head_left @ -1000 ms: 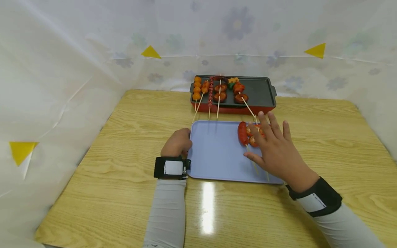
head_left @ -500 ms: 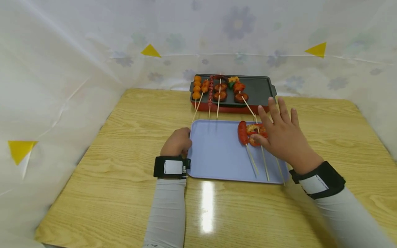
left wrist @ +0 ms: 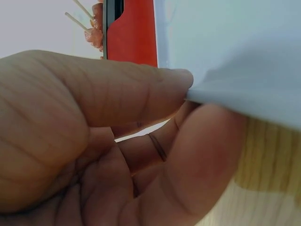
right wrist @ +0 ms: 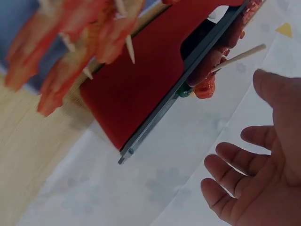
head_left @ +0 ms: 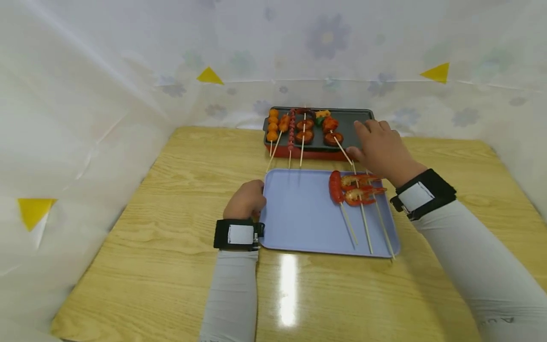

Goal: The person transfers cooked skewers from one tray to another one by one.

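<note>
My left hand (head_left: 245,199) pinches the left edge of a lavender tray (head_left: 299,213); the left wrist view shows thumb and fingers on either side of its rim. On the tray's right side lie a red sausage skewer (head_left: 335,186) and shrimp skewers (head_left: 361,194), sticks toward me. My right hand (head_left: 384,149) hovers at the grill's right front end, palm down, fingers spread and holding nothing. The grill (head_left: 356,124) has a dark plate on a red base. Closest to the right thumb is a skewer with a round brown slice (head_left: 333,138), its stick jutting over the front edge.
On the grill's left half lie an orange ball skewer (head_left: 272,126), a thin dark red skewer (head_left: 292,130) and a brown slice skewer (head_left: 304,137). Their sticks overhang toward the tray. Behind the wooden table (head_left: 179,237) hangs a flowered white sheet (head_left: 239,95).
My right hand has moved from above the shrimp skewers on the tray forward to the grill's right end, its fingers now bent more. The left hand keeps its place on the tray.
</note>
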`<action>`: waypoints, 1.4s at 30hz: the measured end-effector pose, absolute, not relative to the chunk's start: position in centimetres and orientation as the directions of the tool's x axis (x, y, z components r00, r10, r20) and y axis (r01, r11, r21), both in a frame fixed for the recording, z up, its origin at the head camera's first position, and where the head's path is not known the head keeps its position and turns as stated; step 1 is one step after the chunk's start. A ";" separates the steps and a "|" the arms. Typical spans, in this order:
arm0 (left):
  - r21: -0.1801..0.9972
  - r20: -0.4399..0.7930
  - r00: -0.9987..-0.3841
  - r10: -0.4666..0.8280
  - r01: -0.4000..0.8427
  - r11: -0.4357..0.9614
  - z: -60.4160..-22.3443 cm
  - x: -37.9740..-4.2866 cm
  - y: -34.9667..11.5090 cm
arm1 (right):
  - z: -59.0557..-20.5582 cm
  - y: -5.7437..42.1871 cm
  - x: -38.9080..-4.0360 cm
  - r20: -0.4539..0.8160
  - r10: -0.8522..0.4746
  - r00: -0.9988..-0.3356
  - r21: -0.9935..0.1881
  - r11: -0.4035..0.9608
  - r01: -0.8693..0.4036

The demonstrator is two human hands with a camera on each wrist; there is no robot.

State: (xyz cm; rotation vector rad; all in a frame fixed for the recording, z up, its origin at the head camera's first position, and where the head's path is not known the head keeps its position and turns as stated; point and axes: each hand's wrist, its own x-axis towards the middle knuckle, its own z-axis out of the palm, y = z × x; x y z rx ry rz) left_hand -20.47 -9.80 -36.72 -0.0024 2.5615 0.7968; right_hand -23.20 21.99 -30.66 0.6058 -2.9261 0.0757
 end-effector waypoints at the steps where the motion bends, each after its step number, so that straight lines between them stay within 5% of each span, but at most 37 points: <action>1: 0.540 -0.425 -0.896 0.131 -0.134 0.831 -36.7 -20.5 -9.7 | -30.5 21.9 -23.5 0.152 -0.374 -0.915 -0.035 0.923 -0.383; 20: 0.546 -0.401 -0.906 0.140 -0.113 0.830 -36.9 -20.4 -9.8 | -30.8 19.8 -26.6 -0.156 -0.222 -0.963 -0.538 0.837 -0.106; 36: 0.554 -0.383 -0.912 0.144 -0.103 0.826 -36.9 -20.4 -9.4 | -29.6 18.7 -27.2 -0.319 -0.145 -0.937 -0.543 0.838 0.055; 42: 0.549 -0.379 -0.914 0.144 -0.096 0.830 -36.9 -20.4 -9.4 | -30.4 18.7 -27.2 -0.316 -0.132 -0.940 -0.632 0.768 0.104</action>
